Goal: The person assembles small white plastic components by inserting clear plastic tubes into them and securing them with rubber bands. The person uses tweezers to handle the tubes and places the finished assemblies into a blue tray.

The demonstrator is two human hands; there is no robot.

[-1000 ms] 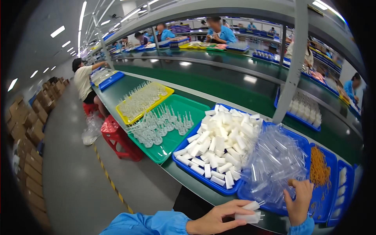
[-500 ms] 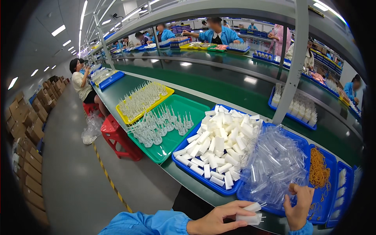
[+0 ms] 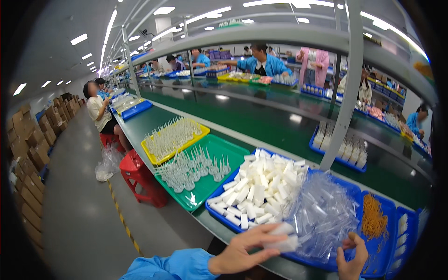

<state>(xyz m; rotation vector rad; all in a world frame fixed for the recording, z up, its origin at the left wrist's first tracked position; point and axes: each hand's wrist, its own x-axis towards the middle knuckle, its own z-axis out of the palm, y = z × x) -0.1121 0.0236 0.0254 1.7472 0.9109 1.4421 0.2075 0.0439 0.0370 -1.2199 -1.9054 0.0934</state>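
Observation:
My left hand (image 3: 243, 249) reaches in from the lower edge, closed around two small white blocks (image 3: 285, 243) pinched side by side between thumb and fingers. They are blurred by motion and hang over the near edge of the blue trays. To its right, my right hand (image 3: 353, 257) has its fingers bent and its thumb held apart, with nothing visible between them. It is by the near right corner of a heap of clear plastic sleeves (image 3: 324, 212). Similar white blocks (image 3: 261, 186) are piled in the blue tray (image 3: 216, 213) left of the sleeves.
Orange rubber bands (image 3: 373, 217) lie in a blue tray at right, beside a tray of white pieces (image 3: 402, 233). A green tray (image 3: 233, 145) and a yellow tray (image 3: 204, 131) hold upright clear pointed parts. A metal post (image 3: 343, 93) rises behind. Red stools (image 3: 142, 175) stand left.
The view has tilted up slightly. My left hand has moved up and a little left with the two white blocks. My right hand sits lower in the picture, its fingers still bent.

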